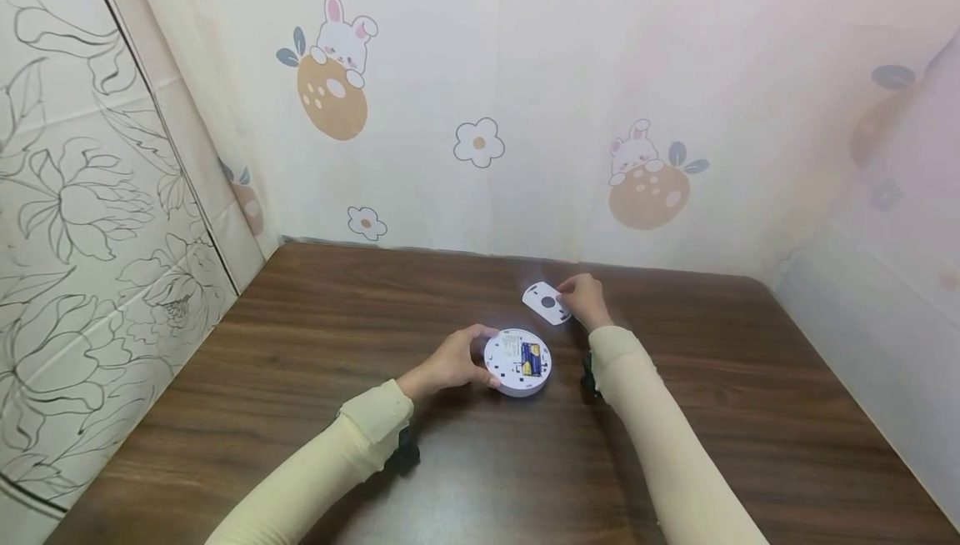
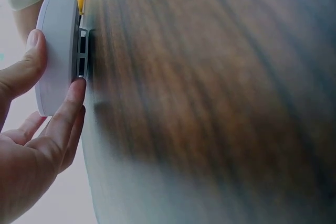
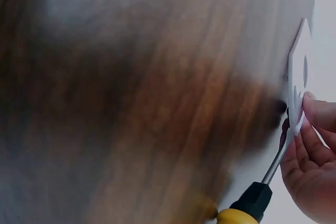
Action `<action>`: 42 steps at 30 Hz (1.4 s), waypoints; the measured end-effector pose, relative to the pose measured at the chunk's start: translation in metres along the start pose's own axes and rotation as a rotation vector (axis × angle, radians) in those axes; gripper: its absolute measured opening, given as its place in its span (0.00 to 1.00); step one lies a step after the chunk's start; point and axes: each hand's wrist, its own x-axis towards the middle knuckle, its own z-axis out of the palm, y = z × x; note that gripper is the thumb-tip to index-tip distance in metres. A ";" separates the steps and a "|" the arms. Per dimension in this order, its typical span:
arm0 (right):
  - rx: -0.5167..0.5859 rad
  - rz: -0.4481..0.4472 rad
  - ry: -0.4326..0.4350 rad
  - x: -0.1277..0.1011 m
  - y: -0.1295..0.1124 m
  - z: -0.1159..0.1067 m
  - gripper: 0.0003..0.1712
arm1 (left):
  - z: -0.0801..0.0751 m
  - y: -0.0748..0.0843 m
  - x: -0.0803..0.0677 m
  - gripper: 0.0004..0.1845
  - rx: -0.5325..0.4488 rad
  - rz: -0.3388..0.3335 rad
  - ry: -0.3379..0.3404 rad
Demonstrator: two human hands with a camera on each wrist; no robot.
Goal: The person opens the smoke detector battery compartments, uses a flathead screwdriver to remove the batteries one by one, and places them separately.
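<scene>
My left hand (image 1: 452, 360) grips a round white smoke detector (image 1: 504, 372) by its left side, thumb and fingers spread around the rim. The detector's back faces up, with blue and yellow batteries (image 1: 532, 359) in its compartment. In the left wrist view, a slotted grille (image 2: 82, 51) sticks out on the side towards the table. Beyond the detector, my right hand (image 1: 587, 301) pinches the corner of a thin white mounting plate (image 1: 536, 298) with a dark round centre. The plate (image 3: 298, 61) is tilted edge-on in the right wrist view.
A screwdriver (image 3: 247, 207) with a yellow and black handle shows by the right fingers in the right wrist view; whether it touches them I cannot tell. Brown wood-grain table (image 1: 300, 345) lies beneath. Behind it hangs a printed curtain (image 1: 420, 187); a flowered panel (image 1: 90, 195) stands left.
</scene>
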 end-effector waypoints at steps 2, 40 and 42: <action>-0.022 -0.007 0.003 -0.001 0.001 0.000 0.12 | 0.001 0.000 0.000 0.40 -0.002 -0.006 -0.002; -0.201 -0.045 -0.207 -0.034 -0.008 -0.039 0.18 | -0.001 0.002 -0.001 0.40 0.012 -0.020 0.012; -0.210 -0.045 -0.205 -0.043 -0.007 -0.045 0.18 | 0.000 0.003 -0.002 0.40 0.010 -0.019 0.004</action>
